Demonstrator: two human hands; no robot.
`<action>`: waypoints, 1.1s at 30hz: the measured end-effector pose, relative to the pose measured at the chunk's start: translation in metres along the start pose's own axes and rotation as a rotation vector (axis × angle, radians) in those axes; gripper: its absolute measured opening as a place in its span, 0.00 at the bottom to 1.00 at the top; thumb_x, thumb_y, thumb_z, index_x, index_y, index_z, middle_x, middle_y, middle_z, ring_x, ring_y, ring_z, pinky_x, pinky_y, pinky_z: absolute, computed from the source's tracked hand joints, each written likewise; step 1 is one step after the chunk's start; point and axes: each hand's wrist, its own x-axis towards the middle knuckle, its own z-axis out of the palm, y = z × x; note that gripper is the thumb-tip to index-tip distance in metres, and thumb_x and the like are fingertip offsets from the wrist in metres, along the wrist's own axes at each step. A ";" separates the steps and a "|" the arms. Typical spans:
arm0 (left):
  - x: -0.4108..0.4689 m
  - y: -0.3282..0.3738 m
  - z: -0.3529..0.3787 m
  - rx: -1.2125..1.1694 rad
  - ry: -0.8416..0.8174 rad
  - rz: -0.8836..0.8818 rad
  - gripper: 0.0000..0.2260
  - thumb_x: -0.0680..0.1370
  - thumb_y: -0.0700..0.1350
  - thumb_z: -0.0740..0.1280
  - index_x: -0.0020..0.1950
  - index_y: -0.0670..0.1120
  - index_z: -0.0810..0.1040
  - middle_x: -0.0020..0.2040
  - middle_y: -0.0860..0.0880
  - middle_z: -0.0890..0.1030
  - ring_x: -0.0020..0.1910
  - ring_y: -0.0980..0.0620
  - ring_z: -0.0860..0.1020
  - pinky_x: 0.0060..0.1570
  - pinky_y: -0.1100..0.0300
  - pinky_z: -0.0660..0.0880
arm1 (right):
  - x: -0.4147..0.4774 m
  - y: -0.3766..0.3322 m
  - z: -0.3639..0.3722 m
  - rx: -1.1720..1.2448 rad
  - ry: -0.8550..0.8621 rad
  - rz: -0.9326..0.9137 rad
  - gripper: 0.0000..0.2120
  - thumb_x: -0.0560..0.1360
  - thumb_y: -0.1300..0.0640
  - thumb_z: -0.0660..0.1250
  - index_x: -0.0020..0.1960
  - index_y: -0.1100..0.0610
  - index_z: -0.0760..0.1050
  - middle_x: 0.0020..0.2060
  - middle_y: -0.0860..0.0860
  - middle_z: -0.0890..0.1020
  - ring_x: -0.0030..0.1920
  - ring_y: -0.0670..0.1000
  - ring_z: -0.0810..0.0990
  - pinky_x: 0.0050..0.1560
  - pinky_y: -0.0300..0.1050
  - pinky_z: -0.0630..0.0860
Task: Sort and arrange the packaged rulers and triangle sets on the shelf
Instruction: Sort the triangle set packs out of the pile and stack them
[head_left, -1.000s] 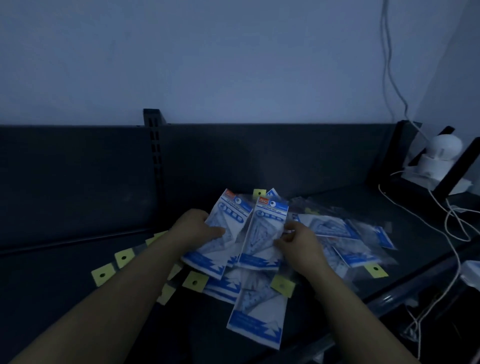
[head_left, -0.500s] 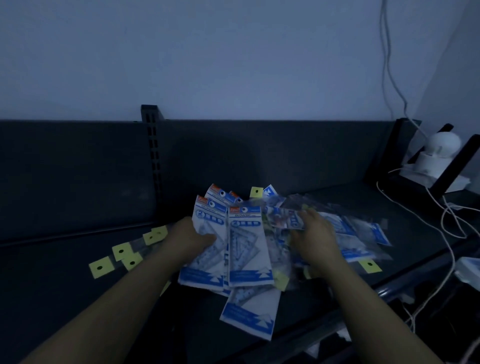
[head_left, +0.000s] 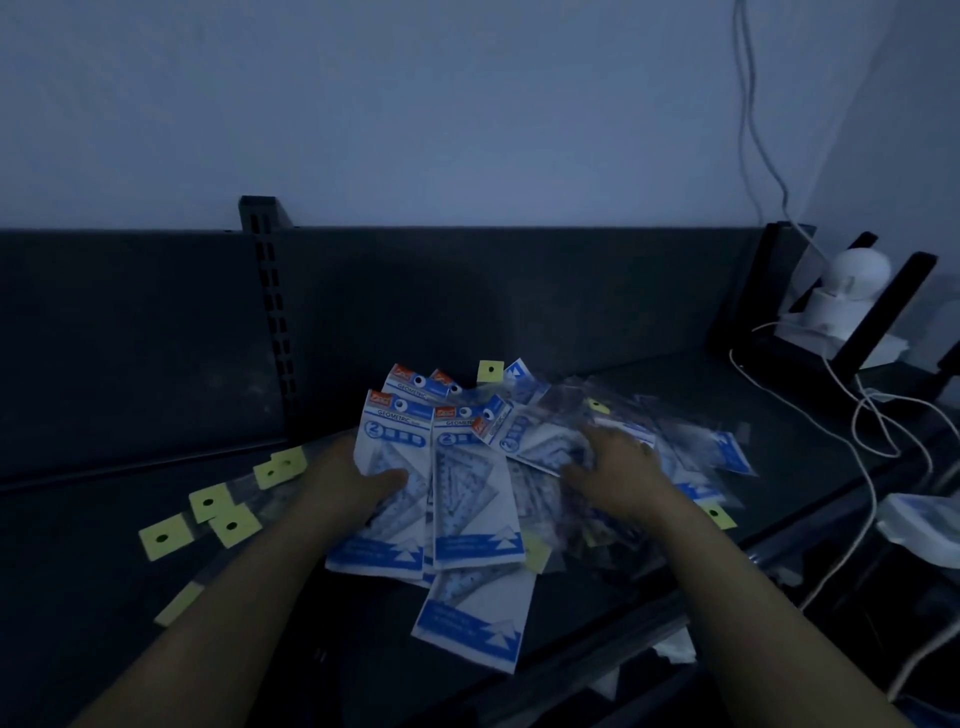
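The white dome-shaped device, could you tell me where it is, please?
Head view, far right: the white dome-shaped device sits beyond the shelf end, beside white cables.

Our left forearm (head_left: 218, 613) and our right forearm (head_left: 753, 597) are bare along all the length that shows. Our left hand (head_left: 363, 478) and right hand (head_left: 618, 473) are bare as well, dim in weak bluish light.
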 end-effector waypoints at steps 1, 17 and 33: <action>0.000 0.000 0.000 -0.004 -0.002 0.004 0.10 0.75 0.38 0.70 0.55 0.45 0.76 0.48 0.50 0.78 0.38 0.64 0.73 0.28 0.75 0.67 | -0.001 -0.002 -0.001 0.028 -0.007 -0.001 0.28 0.77 0.46 0.62 0.73 0.52 0.61 0.70 0.55 0.69 0.69 0.57 0.67 0.70 0.54 0.61; 0.000 0.002 -0.003 -0.158 -0.017 -0.119 0.07 0.76 0.39 0.69 0.54 0.43 0.79 0.50 0.44 0.81 0.47 0.47 0.80 0.50 0.52 0.78 | -0.022 -0.056 0.000 0.769 -0.037 0.102 0.07 0.73 0.56 0.71 0.40 0.57 0.76 0.36 0.52 0.77 0.37 0.51 0.75 0.39 0.44 0.70; -0.014 0.022 0.001 -0.372 -0.158 -0.195 0.11 0.74 0.29 0.66 0.52 0.42 0.78 0.47 0.44 0.82 0.41 0.50 0.80 0.35 0.60 0.76 | -0.031 -0.081 0.020 0.890 -0.086 0.018 0.14 0.74 0.63 0.69 0.58 0.56 0.76 0.52 0.51 0.82 0.48 0.51 0.82 0.46 0.46 0.80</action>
